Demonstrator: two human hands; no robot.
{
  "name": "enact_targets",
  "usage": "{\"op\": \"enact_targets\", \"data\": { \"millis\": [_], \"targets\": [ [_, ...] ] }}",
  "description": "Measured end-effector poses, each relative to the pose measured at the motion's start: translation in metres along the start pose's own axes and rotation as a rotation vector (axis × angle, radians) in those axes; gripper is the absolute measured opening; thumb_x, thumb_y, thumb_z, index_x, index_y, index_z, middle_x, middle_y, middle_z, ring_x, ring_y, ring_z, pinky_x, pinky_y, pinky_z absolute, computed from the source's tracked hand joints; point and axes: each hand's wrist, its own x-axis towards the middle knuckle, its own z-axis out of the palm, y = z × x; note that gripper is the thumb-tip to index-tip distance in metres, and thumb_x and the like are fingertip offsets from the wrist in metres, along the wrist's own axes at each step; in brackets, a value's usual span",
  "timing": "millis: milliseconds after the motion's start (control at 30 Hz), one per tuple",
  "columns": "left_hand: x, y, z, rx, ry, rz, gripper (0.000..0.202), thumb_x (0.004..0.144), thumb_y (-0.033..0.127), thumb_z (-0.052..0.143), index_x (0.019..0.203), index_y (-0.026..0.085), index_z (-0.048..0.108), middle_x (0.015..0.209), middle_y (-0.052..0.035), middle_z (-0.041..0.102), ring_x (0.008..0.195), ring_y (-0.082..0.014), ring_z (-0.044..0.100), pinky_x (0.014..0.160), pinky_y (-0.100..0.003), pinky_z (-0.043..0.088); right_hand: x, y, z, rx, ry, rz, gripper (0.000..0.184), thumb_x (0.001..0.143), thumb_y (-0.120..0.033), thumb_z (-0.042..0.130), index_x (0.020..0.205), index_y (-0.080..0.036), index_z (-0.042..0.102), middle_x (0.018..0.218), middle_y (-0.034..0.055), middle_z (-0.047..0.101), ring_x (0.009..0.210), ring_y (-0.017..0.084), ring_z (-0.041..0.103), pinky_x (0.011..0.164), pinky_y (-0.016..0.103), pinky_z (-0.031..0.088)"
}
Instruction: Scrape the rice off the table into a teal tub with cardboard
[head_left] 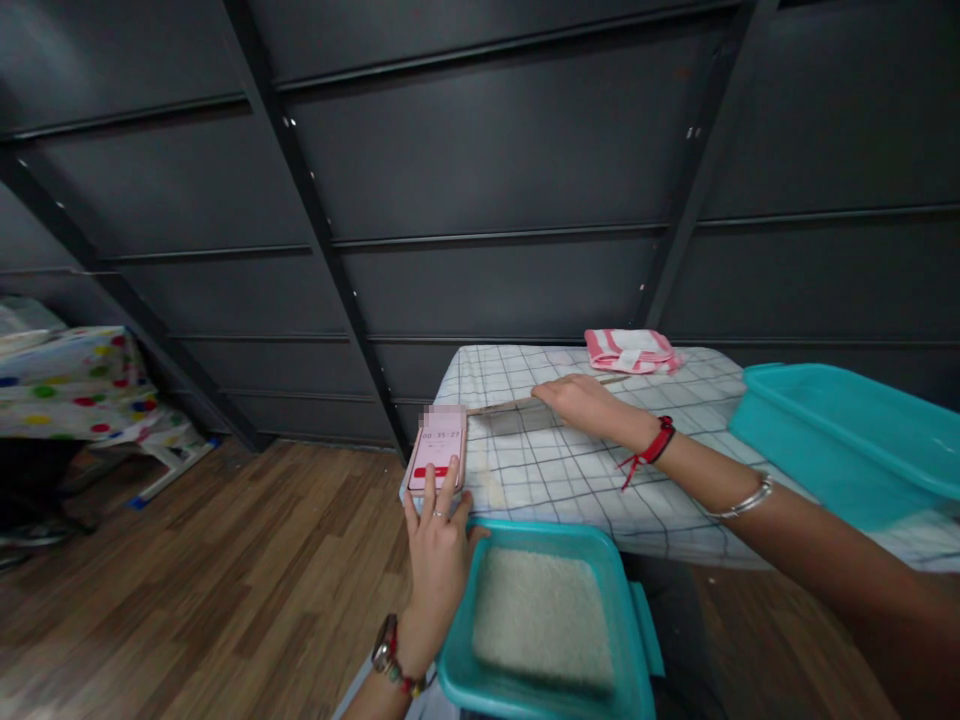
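Note:
My left hand [439,550] has its fingers spread, with fingertips on the lower part of a pink phone [442,445]. A running-time display and a red button show on the phone's screen. Over the table, my right hand [581,403] is closed on the edge of a flat grey panel with a thin wooden-looking rim [521,416]; it may be a mesh screen. The panel's right part is hidden behind that hand. Below both hands sits a turquoise tub [450,665], holding a whitish, grainy-looking mass [541,620].
A checked cloth [570,480] covers the table. A folded pink-and-white towel [630,351] lies at its back edge. On the right stands a larger turquoise basin [832,450]. Another table with a dotted cloth [67,385] is at far left, and a dark panelled wall [495,180] rises behind.

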Motion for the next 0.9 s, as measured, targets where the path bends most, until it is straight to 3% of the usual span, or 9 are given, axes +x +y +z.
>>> {"op": "enact_targets", "data": {
  "millis": [267, 500, 733, 900],
  "targets": [
    [0.0, 0.0, -0.001, -0.01, -0.001, -0.011, 0.022, 0.073, 0.019, 0.061, 0.095, 0.019, 0.067, 0.134, -0.014, 0.042, 0.128, -0.038, 0.029, 0.097, -0.067, 0.025, -0.023, 0.005, -0.01, 0.066, 0.008, -0.066, 0.028, 0.076, 0.0, 0.044, 0.096, -0.015, 0.057, 0.085, 0.0055, 0.067, 0.075, 0.018, 0.061, 0.063, 0.026, 0.038],
    [0.0, 0.0, -0.001, 0.006, 0.007, 0.002, 0.021, 0.074, 0.02, 0.06, 0.094, 0.02, 0.067, 0.134, -0.0136, 0.043, 0.128, -0.0378, 0.03, 0.097, -0.067, 0.026, -0.018, -0.002, 0.0, 0.07, 0.066, -0.028, 0.026, 0.077, 0.0, 0.043, 0.094, -0.014, 0.057, 0.087, 0.0071, 0.067, 0.078, 0.018, 0.061, 0.067, 0.027, 0.04],
    [0.0, 0.0, -0.001, -0.02, 0.005, -0.013, 0.023, 0.072, 0.018, 0.062, 0.094, 0.019, 0.067, 0.134, -0.0142, 0.043, 0.128, -0.0382, 0.028, 0.097, -0.068, 0.024, -0.033, 0.005, -0.003, 0.096, 0.085, -0.069, 0.029, 0.075, 0.0, 0.044, 0.095, -0.015, 0.058, 0.088, 0.0064, 0.067, 0.078, 0.017, 0.061, 0.068, 0.027, 0.042],
    [0.0, 0.0, -0.001, -0.009, 0.001, -0.01, 0.023, 0.071, 0.018, 0.062, 0.094, 0.019, 0.067, 0.134, -0.0145, 0.042, 0.128, -0.0386, 0.028, 0.097, -0.068, 0.025, -0.028, 0.0, -0.001, 0.073, 0.085, 0.001, 0.022, 0.079, -0.002, 0.043, 0.093, -0.012, 0.057, 0.086, 0.0087, 0.067, 0.077, 0.019, 0.062, 0.068, 0.029, 0.043]
  ]
}}
